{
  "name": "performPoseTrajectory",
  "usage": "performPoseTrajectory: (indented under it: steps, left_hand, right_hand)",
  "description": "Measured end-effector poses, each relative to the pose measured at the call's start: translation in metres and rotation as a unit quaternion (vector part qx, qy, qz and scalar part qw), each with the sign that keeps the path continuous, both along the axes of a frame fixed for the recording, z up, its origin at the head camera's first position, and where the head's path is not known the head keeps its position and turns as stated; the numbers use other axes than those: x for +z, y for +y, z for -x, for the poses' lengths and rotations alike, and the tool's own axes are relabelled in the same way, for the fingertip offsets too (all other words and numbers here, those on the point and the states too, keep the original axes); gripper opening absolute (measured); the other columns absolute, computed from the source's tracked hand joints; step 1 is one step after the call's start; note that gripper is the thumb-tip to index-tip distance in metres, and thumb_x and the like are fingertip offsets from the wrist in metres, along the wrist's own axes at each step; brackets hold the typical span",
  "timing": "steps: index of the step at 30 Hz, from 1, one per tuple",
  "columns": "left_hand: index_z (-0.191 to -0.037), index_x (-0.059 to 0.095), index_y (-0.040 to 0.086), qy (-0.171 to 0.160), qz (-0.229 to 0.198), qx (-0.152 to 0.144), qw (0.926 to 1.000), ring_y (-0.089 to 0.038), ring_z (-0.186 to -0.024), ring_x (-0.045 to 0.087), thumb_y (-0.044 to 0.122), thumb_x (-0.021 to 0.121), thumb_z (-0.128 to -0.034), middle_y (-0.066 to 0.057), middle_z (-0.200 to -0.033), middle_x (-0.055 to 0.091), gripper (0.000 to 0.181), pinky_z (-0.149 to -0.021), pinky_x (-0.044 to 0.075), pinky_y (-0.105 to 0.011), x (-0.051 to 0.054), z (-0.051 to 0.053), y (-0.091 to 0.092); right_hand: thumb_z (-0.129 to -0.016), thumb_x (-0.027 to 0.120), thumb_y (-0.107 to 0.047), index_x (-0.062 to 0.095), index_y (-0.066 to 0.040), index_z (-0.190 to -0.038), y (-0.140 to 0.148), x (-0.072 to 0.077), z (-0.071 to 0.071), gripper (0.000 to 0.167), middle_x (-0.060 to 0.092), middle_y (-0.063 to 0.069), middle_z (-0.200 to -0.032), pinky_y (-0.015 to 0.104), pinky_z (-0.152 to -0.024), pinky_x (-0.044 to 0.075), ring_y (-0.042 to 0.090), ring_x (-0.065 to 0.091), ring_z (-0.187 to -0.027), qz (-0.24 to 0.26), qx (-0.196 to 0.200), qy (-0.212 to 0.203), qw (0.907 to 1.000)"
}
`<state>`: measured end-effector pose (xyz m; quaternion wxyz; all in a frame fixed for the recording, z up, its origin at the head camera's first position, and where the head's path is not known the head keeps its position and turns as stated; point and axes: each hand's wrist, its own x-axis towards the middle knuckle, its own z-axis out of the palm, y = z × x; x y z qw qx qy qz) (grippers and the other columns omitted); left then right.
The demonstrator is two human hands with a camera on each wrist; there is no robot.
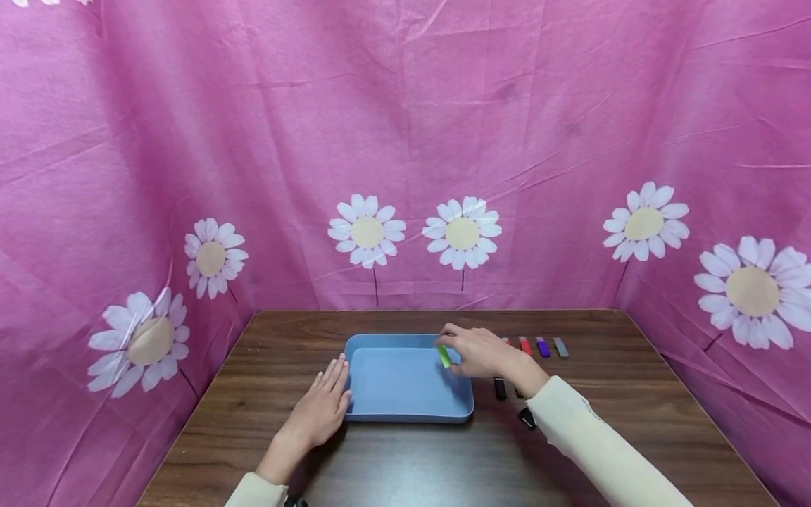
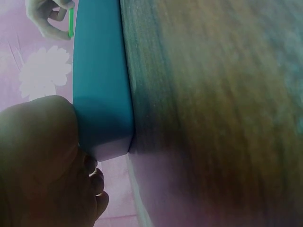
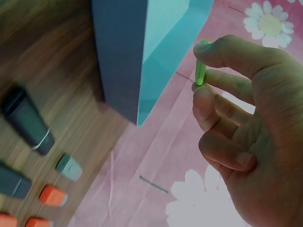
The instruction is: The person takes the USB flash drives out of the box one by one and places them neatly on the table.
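Observation:
A shallow blue tray (image 1: 400, 386) lies on the wooden table in the head view. Along its left edge, my left hand (image 1: 322, 403) rests with straight fingers against the rim; in the left wrist view that hand (image 2: 40, 146) touches the tray's outer wall (image 2: 102, 71). Over the tray's right part, my right hand (image 1: 476, 350) pinches a small bright green USB stick (image 1: 444, 356). The right wrist view shows the green stick (image 3: 200, 70) edge-on between thumb and fingertips, above the tray rim.
Right of the tray lie small sticks: a red one (image 1: 525, 346), a purple one (image 1: 543, 347) and a grey one (image 1: 561, 348). Nearer stand black ones (image 1: 500, 389), partly hidden by the right arm. A pink flowered cloth (image 1: 405, 141) hangs around the table.

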<state>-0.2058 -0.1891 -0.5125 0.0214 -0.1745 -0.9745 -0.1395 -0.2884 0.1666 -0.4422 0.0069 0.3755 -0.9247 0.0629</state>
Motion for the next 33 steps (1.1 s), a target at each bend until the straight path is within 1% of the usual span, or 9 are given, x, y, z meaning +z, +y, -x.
performPoseTrajectory:
  steps: [4, 7, 9, 12, 16, 19, 25, 31, 33]
  left_hand:
    - [-0.161, 0.035, -0.01, 0.005, -0.005, -0.007, 1.0, -0.043, -0.161, 0.03, 0.021, 0.047, -0.1129, -0.025, -0.173, 0.029, 0.058, -0.129, 0.03, -0.061, 0.002, 0.0, 0.001]
    - [-0.16, 0.037, -0.01, 0.011, -0.009, -0.009, 0.9999, -0.044, -0.16, 0.032, 0.019, 0.048, -0.1122, -0.026, -0.172, 0.031, 0.058, -0.128, 0.031, -0.062, 0.003, 0.0, 0.001]
    - [-0.16, 0.037, -0.011, 0.015, -0.009, -0.009, 0.9998, -0.044, -0.16, 0.032, 0.019, 0.049, -0.1122, -0.026, -0.172, 0.032, 0.057, -0.128, 0.031, -0.062, 0.004, -0.001, 0.001]
    - [-0.161, 0.036, -0.01, 0.011, -0.003, -0.006, 0.9999, -0.043, -0.161, 0.031, 0.02, 0.047, -0.1129, -0.025, -0.173, 0.03, 0.058, -0.129, 0.031, -0.061, 0.004, -0.001, 0.001]
    - [-0.162, 0.035, -0.009, 0.002, -0.001, -0.001, 1.0, -0.041, -0.162, 0.029, 0.022, 0.046, -0.1138, -0.024, -0.174, 0.028, 0.058, -0.131, 0.029, -0.06, 0.002, -0.001, 0.001]
    - [-0.161, 0.035, -0.009, 0.004, -0.003, -0.001, 1.0, -0.041, -0.162, 0.029, 0.022, 0.047, -0.1137, -0.024, -0.174, 0.029, 0.058, -0.131, 0.029, -0.06, 0.0, -0.001, 0.0]
    - [-0.161, 0.035, -0.009, 0.006, 0.001, -0.002, 1.0, -0.041, -0.162, 0.029, 0.022, 0.046, -0.1138, -0.024, -0.174, 0.029, 0.058, -0.131, 0.028, -0.059, 0.0, -0.001, 0.0]
    - [-0.162, 0.035, -0.009, 0.009, 0.007, -0.001, 0.9999, -0.041, -0.162, 0.029, 0.022, 0.045, -0.114, -0.023, -0.174, 0.029, 0.058, -0.131, 0.029, -0.059, 0.002, 0.001, 0.002]
    - [-0.162, 0.035, -0.009, 0.009, 0.007, -0.001, 0.9999, -0.041, -0.162, 0.029, 0.022, 0.046, -0.114, -0.023, -0.174, 0.029, 0.058, -0.131, 0.029, -0.059, 0.001, 0.002, 0.002]
  right_hand:
    - [-0.092, 0.083, -0.027, 0.071, -0.016, -0.138, 0.015, 0.002, -0.004, 0.049, 0.063, 0.003, -0.135, 0.025, -0.064, 0.048, 0.005, 0.051, -0.07, 0.005, -0.012, 0.002, 0.9999]
    - [-0.092, 0.083, -0.026, 0.07, -0.015, -0.138, 0.025, 0.002, -0.006, 0.049, 0.062, 0.004, -0.135, 0.024, -0.06, 0.045, 0.005, 0.048, -0.065, 0.009, -0.021, 0.001, 0.9997]
    - [-0.092, 0.083, -0.025, 0.07, -0.014, -0.138, 0.032, 0.003, -0.007, 0.049, 0.062, 0.004, -0.135, 0.023, -0.059, 0.044, 0.005, 0.048, -0.066, 0.01, -0.028, 0.001, 0.9996]
    - [-0.092, 0.083, -0.023, 0.07, -0.012, -0.138, 0.041, 0.003, -0.01, 0.05, 0.063, 0.005, -0.136, 0.023, -0.06, 0.043, 0.005, 0.047, -0.067, 0.009, -0.036, -0.004, 0.9993]
    - [-0.091, 0.082, -0.021, 0.069, -0.013, -0.139, 0.053, 0.001, -0.013, 0.05, 0.062, 0.004, -0.131, 0.021, -0.056, 0.039, 0.003, 0.042, -0.061, 0.013, -0.034, 0.001, 0.9993]
    - [-0.09, 0.082, -0.019, 0.07, -0.014, -0.137, 0.062, 0.0, -0.016, 0.049, 0.062, 0.002, -0.126, 0.02, -0.053, 0.036, 0.001, 0.039, -0.057, 0.021, -0.029, 0.01, 0.9993]
    - [-0.088, 0.082, -0.018, 0.071, -0.013, -0.135, 0.081, -0.002, -0.021, 0.049, 0.063, 0.003, -0.129, 0.02, -0.053, 0.038, 0.0, 0.044, -0.061, 0.023, -0.039, 0.021, 0.9987]
    - [-0.085, 0.084, -0.018, 0.071, -0.014, -0.135, 0.101, -0.001, -0.027, 0.052, 0.064, 0.002, -0.129, 0.023, -0.053, 0.038, 0.002, 0.045, -0.06, 0.019, -0.072, 0.03, 0.9968]
    - [-0.083, 0.084, -0.017, 0.071, -0.014, -0.135, 0.108, -0.001, -0.029, 0.054, 0.064, 0.002, -0.128, 0.024, -0.054, 0.039, 0.003, 0.044, -0.06, 0.02, -0.082, 0.029, 0.996]
